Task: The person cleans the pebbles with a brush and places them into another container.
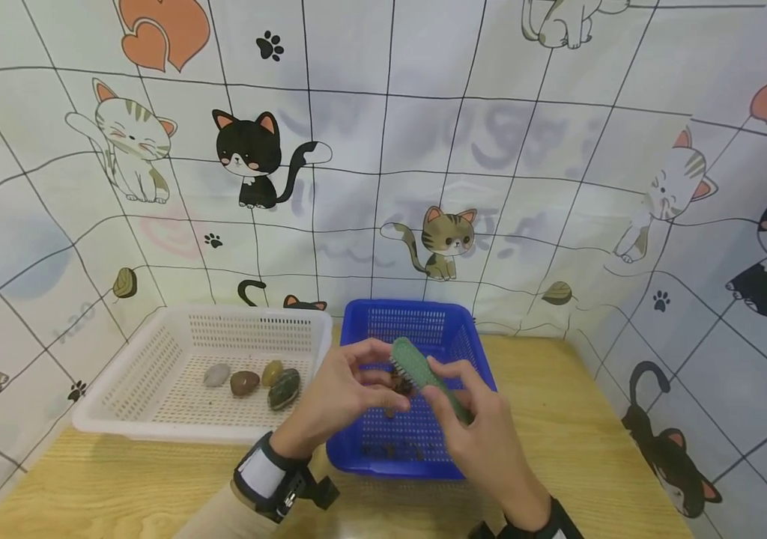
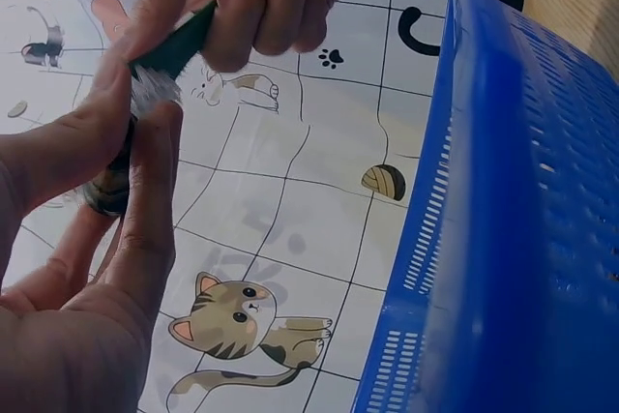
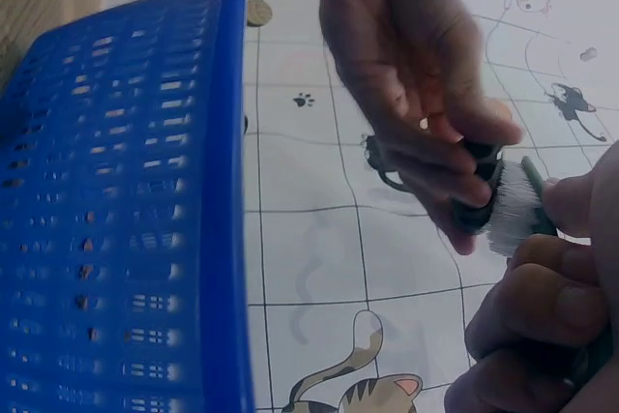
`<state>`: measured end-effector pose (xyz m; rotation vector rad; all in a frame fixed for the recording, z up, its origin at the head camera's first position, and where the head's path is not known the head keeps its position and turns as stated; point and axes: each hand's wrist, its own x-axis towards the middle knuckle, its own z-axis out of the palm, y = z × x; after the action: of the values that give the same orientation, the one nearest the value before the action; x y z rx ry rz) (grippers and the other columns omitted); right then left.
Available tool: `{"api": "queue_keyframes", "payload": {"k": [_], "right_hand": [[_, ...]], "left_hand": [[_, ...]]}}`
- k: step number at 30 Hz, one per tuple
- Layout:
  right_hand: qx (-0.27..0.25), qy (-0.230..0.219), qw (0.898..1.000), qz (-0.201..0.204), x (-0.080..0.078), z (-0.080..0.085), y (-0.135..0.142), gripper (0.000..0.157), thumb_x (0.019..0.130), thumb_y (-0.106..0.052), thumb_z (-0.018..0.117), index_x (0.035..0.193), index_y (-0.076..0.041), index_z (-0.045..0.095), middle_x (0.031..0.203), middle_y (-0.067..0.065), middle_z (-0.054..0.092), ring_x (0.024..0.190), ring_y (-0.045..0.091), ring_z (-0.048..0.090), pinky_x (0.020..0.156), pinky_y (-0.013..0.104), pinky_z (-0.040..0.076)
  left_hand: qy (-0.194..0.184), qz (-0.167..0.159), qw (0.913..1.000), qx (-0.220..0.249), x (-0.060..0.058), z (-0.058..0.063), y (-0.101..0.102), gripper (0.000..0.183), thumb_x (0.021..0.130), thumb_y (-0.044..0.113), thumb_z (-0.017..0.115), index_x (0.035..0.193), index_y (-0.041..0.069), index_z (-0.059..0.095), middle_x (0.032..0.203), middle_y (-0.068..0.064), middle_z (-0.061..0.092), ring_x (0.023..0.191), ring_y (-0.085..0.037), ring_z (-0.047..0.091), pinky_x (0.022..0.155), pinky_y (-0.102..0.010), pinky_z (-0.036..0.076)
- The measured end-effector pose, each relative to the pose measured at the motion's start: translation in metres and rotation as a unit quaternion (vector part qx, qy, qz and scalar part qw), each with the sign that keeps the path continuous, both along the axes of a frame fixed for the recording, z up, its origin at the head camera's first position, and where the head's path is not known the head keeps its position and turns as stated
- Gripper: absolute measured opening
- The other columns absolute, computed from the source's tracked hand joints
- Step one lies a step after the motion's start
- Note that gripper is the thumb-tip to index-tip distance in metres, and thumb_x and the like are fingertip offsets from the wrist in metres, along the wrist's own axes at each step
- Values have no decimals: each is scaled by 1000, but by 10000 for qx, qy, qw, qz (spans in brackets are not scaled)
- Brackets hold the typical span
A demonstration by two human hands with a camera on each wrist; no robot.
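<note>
My left hand (image 1: 338, 397) pinches a small dark stone (image 3: 472, 212) between thumb and fingers, above the blue basket (image 1: 393, 470). In my right hand (image 1: 484, 430) is a green brush (image 1: 416, 367), gripped by its handle. The brush's white bristles (image 3: 515, 208) face the stone and touch it or nearly so in the right wrist view. From the head, fingers and brush hide much of the stone. Brown bits (image 1: 390, 451) lie on the floor of the blue basket.
Left of the blue basket stands a white basket (image 1: 174, 430) holding a grey stone (image 1: 217, 374), a reddish-brown stone (image 1: 245, 384), a yellowish stone (image 1: 272, 372) and a dark green striped stone (image 1: 284, 390). Both baskets sit on a wooden table (image 1: 545, 434) before a cat-patterned sheet (image 1: 356, 150).
</note>
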<state>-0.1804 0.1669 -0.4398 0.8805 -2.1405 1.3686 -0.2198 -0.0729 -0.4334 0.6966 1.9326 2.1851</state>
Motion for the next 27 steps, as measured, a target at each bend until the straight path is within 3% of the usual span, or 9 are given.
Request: {"api": "queue_keyframes", "payload": {"k": [2, 9, 14, 17, 22, 27], "right_hand": [[-32, -20, 9998, -172, -1, 1, 2, 34, 112, 3, 71, 144, -7, 71, 53, -12, 45, 49, -19, 27, 39, 6, 26], [-171, -211, 9990, -341, -2, 1, 4, 30, 115, 0, 68, 143, -9, 72, 51, -12, 42, 48, -18, 26, 38, 8, 25], [-308, -479, 9981, -223, 0, 1, 3, 28, 117, -2, 66, 143, -8, 71, 54, -14, 41, 47, -17, 27, 37, 8, 25], [-326, -454, 9984, -80, 2, 1, 0, 30, 116, 0, 66, 145, -8, 70, 55, -15, 42, 48, -17, 27, 38, 7, 25], [-140, 104, 9998, 124, 4, -2, -4, 39, 111, 7, 70, 147, -7, 68, 54, -10, 46, 50, -20, 28, 40, 5, 27], [-295, 95, 9993, -199, 2, -1, -2, 39, 112, 6, 69, 148, -8, 69, 52, -9, 45, 49, -19, 27, 38, 6, 27]], "left_hand": [[-44, -17, 10000, -17, 1, 1, 0, 57, 92, -6, 94, 144, 4, 74, 124, -16, 86, 98, -20, 88, 73, -31, 71], [-132, 53, 9995, 277, 2, 5, -2, 67, 98, -6, 88, 160, 6, 65, 149, -21, 77, 112, -20, 88, 97, -37, 74], [-309, 58, 9983, 483, 1, 7, -4, 68, 100, -8, 85, 163, 3, 61, 156, -23, 73, 116, -19, 87, 102, -38, 73], [-359, 113, 9983, 450, 1, 7, -4, 67, 99, -7, 86, 161, 3, 63, 155, -21, 74, 114, -18, 87, 101, -36, 73], [-208, -69, 9996, 153, 2, 4, -2, 62, 96, -5, 91, 153, 3, 69, 142, -13, 83, 111, -14, 87, 88, -30, 73], [-194, -377, 9987, 274, 2, 0, 0, 61, 94, -6, 90, 150, 0, 67, 126, -3, 85, 101, -13, 85, 76, -26, 68]]}}
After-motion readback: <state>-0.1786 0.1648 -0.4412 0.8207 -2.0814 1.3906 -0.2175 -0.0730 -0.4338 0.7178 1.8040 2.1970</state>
